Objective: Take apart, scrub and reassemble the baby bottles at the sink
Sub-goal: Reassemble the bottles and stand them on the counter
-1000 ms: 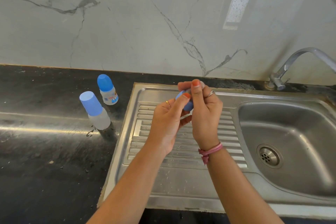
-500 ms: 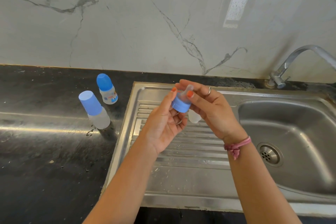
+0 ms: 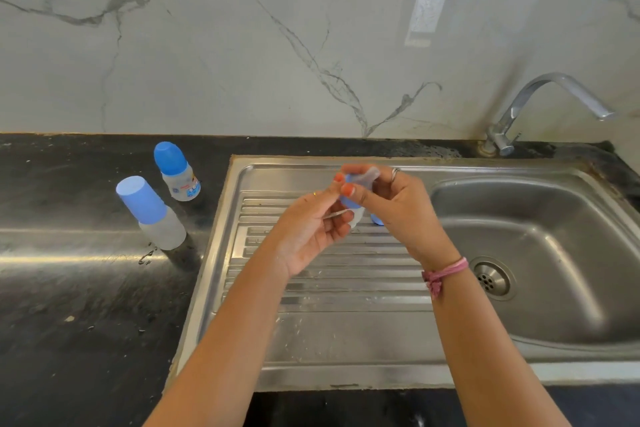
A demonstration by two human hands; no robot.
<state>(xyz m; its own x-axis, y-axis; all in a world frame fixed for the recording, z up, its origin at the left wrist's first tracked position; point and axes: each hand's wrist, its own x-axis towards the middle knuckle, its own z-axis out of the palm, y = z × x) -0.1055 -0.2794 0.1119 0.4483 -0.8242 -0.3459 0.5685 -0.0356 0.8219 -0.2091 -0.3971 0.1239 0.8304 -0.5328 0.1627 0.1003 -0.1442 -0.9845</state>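
Head view: above the sink's drainboard (image 3: 346, 288), the left hand (image 3: 308, 232) and right hand (image 3: 394, 208) pinch a blue bottle collar with clear nipple (image 3: 360, 182) between them. Fingers hide most of it.

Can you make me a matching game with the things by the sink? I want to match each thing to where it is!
Things:
1. tap
2. drain
3. pink band
4. bottle with pictures

Places:
A. on the black counter
B. bottom of the sink bowl
C. round the right wrist
D. by the wall, over the sink

Pairs: 1-D, 2-B, 3-C, 4-A
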